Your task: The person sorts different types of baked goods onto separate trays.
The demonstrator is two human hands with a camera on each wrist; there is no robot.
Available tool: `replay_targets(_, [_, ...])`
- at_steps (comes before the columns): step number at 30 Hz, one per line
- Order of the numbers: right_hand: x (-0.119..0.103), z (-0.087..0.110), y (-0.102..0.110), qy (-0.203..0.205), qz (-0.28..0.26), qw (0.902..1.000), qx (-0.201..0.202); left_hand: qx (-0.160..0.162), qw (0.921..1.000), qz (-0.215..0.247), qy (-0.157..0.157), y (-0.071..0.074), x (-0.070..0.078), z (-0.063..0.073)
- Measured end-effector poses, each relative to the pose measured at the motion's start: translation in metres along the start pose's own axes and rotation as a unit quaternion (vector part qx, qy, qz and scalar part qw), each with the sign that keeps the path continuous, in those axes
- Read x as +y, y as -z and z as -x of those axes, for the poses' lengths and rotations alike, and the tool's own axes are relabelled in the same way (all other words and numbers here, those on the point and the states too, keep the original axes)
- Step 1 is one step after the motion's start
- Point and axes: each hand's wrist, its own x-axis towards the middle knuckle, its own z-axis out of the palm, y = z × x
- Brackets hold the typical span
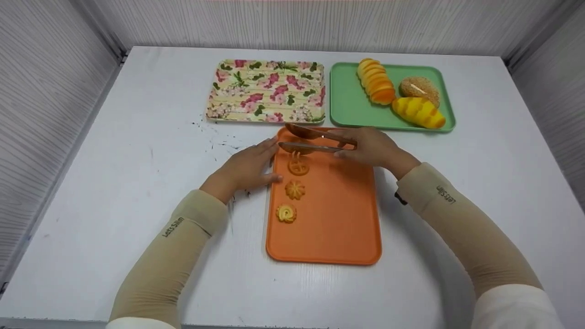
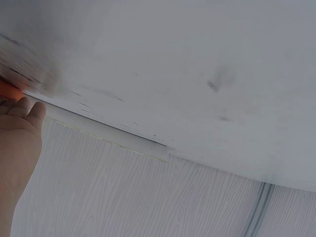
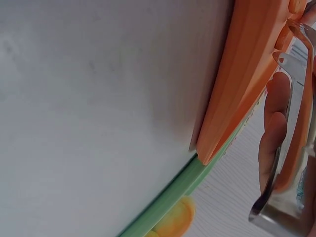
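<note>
My right hand [image 1: 372, 145] holds metal tongs [image 3: 291, 177] over the far end of the orange tray [image 1: 331, 205]. The two arms of the tongs stand apart, their spoon-like ends pointing left near the tray's far left corner. Just below those ends lies a round cookie with a cut-out pattern [image 1: 298, 168]. A flower-shaped cookie [image 1: 295, 190] and a swirled cookie [image 1: 286, 213] follow it down the tray's left side. With fingers extended, my left hand [image 1: 244, 167] rests at the tray's left edge, its thumb reaching over the rim.
Behind the orange tray lies a flower-patterned tray [image 1: 247, 98]. To its right, a green tray [image 1: 352, 109] carries a sliced-looking long loaf [image 1: 375, 82], a seeded bun [image 1: 418, 87] and a yellow striped bread [image 1: 418, 112]. Panelled walls [image 1: 320, 27] border the white table [image 1: 137, 183].
</note>
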Motion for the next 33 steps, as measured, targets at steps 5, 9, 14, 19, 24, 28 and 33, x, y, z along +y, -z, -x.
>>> replay_targets(5, [-0.0024,0.0003,0.0004,0.013,0.003,0.9999,-0.002,-0.004,1.0,0.001,0.004,0.0007,0.0008,-0.001])
replay_targets(9, [-0.0048,0.0003,0.001,0.019,0.015,0.9997,-0.002,-0.007,1.0,-0.004,0.006,0.001,0.001,-0.0011])
replay_targets(14, [-0.0066,0.0007,0.0008,0.009,0.038,0.9992,0.004,-0.01,0.9999,-0.003,0.007,0.0004,0.0009,-0.002])
replay_targets(19, [-0.0041,-0.0005,-0.002,0.011,0.052,0.9986,0.005,-0.012,0.9999,0.0,0.006,0.0005,0.0008,-0.0018])
replay_targets(24, [-0.0013,-0.0008,-0.0033,0.022,0.054,0.9982,0.013,-0.007,0.9999,0.002,0.007,0.0002,0.0008,-0.0013])
replay_targets(28, [-0.0013,-0.0001,-0.0024,0.024,0.054,0.9982,0.016,-0.002,1.0,0.001,0.003,-0.0001,0.0005,-0.0009])
replay_targets(33, [-0.0046,0.0011,0.0012,0.002,0.028,0.9993,0.024,0.007,0.9999,0.002,-0.01,-0.0002,0.0003,0.0003])
